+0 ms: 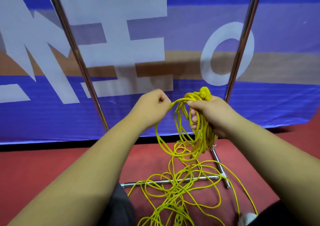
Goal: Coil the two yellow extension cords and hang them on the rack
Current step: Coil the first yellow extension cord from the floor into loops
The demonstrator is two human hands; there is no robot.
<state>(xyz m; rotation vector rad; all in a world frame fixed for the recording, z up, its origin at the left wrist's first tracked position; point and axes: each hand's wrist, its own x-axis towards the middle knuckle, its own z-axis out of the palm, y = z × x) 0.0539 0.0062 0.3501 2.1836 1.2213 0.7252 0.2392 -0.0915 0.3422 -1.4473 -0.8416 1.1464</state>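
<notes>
Yellow extension cord (192, 96): part gathered, part loose.

Right hand (214, 116): clenched round the coil (204, 134), a bunch of several loops that hangs from the fist. The fingers wrap the top of the bunch. A yellow plug (205, 92) stands just above this hand, at the head of the coil.

Left hand (154, 104): closed in a fist, level with the right hand and just beside it. It pinches a single strand that arcs across to the coil, and one wide loop sags below the two wrists.

Loose tangle (174, 189): the rest of the cord, on the floor directly beneath both hands, in overlapping loops with strands rising to the coil. Whether it is one cord or two cannot be told. A yellow socket block (178, 219) lies in it at the lower edge, blurred.

Rack (76, 56): chrome tube with two slanting uprights, the right one just behind the right hand. Its base bar (152, 182) lies on the floor under the tangle.

Floor (43, 170): red, matte.

Banner (225, 2): blue with large white lettering, standing behind the rack with its lower edge at the floor.

Person: dark trouser legs (119, 208) and a light shoe (247, 218) at the bottom edge.
</notes>
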